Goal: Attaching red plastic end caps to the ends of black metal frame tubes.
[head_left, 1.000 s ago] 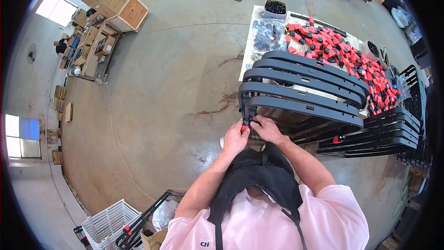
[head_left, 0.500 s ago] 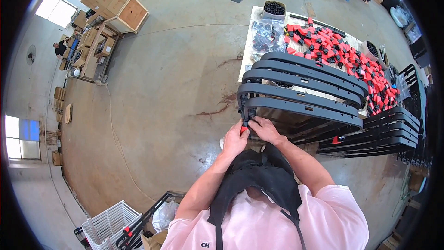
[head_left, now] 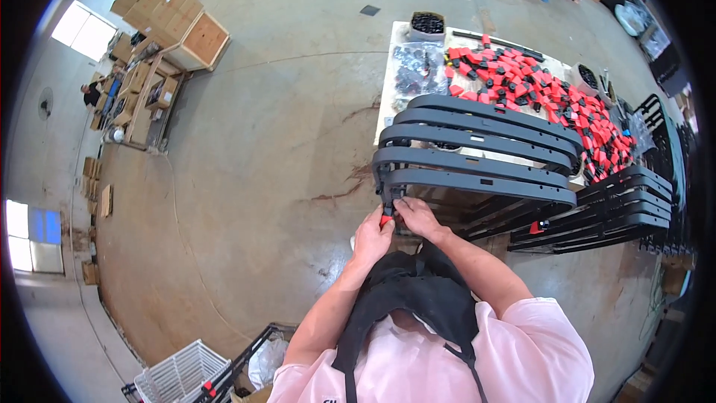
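Note:
Several black metal frames (head_left: 481, 180) with rounded ends stand close together in front of me. At the left end of the nearest frame, my left hand (head_left: 370, 240) is closed on a small red and black plastic piece (head_left: 385, 220), its thumb and fingers pinching it against a black upright part. Right beside it, my right hand (head_left: 418, 218) curls its fingers round that same black part of the frame. Its fingertips are partly hidden, and how the piece joins the frame is too small to make out.
Behind the frames stands a table (head_left: 382, 116) with a heap of red and black plastic pieces (head_left: 537, 78), a clear bag (head_left: 419, 67) and a box of black parts (head_left: 427, 24). More black frames (head_left: 626, 205) stand at right. A white basket (head_left: 183, 373) is at lower left.
The whole view has shifted slightly, so the frames and table sit a little further left. Both hands stay at the same frame end, with the red piece still in the left hand.

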`<state>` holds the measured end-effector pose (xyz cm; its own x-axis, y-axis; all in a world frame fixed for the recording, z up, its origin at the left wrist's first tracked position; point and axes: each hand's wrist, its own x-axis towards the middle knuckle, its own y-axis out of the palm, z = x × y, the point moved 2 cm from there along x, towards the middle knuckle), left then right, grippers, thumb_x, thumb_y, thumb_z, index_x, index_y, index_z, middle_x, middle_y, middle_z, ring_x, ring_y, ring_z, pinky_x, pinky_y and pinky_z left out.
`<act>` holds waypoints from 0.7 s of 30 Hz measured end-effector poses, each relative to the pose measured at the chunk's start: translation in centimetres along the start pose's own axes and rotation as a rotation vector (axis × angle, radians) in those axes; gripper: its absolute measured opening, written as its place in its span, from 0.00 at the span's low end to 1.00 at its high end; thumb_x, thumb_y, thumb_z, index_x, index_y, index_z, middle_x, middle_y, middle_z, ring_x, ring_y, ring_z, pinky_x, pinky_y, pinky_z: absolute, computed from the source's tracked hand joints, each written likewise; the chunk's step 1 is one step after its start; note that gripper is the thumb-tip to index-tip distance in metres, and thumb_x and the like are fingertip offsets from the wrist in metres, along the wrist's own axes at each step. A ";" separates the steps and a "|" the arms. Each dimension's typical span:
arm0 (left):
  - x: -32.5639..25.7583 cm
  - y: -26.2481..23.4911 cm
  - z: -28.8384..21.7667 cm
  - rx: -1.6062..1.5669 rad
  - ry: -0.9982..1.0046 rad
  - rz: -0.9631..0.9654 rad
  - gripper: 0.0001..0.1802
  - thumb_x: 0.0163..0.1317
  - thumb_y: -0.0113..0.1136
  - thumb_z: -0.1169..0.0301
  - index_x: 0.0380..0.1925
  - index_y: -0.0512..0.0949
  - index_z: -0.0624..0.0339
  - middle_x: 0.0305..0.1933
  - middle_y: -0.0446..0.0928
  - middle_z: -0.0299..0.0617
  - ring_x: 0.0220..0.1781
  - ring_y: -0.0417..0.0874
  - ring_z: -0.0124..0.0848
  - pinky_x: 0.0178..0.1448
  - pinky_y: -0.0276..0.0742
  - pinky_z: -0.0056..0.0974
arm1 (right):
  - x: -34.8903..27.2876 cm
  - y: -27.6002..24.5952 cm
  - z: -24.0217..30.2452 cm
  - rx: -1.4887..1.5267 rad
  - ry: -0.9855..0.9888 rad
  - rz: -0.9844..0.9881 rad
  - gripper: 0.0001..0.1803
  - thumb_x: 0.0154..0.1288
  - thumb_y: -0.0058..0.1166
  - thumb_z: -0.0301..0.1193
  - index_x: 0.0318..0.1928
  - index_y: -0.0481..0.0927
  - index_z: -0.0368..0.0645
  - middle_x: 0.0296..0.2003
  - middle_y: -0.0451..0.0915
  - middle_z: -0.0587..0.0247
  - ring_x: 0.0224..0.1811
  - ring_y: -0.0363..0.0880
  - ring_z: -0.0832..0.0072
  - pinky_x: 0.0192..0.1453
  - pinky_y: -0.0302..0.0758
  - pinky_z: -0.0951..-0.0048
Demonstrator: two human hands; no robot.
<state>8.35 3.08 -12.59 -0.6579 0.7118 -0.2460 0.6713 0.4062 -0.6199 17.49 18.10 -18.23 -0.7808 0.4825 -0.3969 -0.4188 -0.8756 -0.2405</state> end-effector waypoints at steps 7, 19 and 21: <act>0.0 0.5 0.0 0.001 0.048 -0.018 0.24 0.71 0.62 0.67 0.66 0.80 0.59 0.49 0.86 0.59 0.52 0.89 0.54 0.57 0.83 0.50 | -1.8 -1.8 1.2 -0.119 -0.074 0.025 0.27 0.77 0.51 0.50 0.50 0.86 0.35 0.42 0.88 0.44 0.49 0.88 0.49 0.58 0.81 0.54; 0.6 0.8 1.8 -0.052 0.008 0.039 0.25 0.70 0.65 0.67 0.64 0.81 0.67 0.45 0.87 0.57 0.45 0.89 0.48 0.53 0.83 0.47 | -0.5 0.1 -0.8 -0.141 -0.251 -0.143 0.26 0.80 0.48 0.49 0.55 0.82 0.37 0.39 0.88 0.50 0.42 0.87 0.55 0.54 0.81 0.56; 0.5 0.8 2.7 -0.080 -0.006 0.043 0.25 0.70 0.65 0.68 0.65 0.81 0.67 0.44 0.87 0.56 0.44 0.89 0.44 0.52 0.83 0.45 | -0.7 -0.2 0.4 -0.001 -0.045 0.052 0.26 0.80 0.50 0.49 0.54 0.82 0.36 0.39 0.88 0.52 0.43 0.88 0.58 0.54 0.81 0.58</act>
<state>7.65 2.18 -15.19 -0.6299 0.7261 -0.2758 0.7238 0.4201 -0.5474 17.95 17.92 -17.60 -0.8218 0.4346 -0.3685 -0.3763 -0.8996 -0.2217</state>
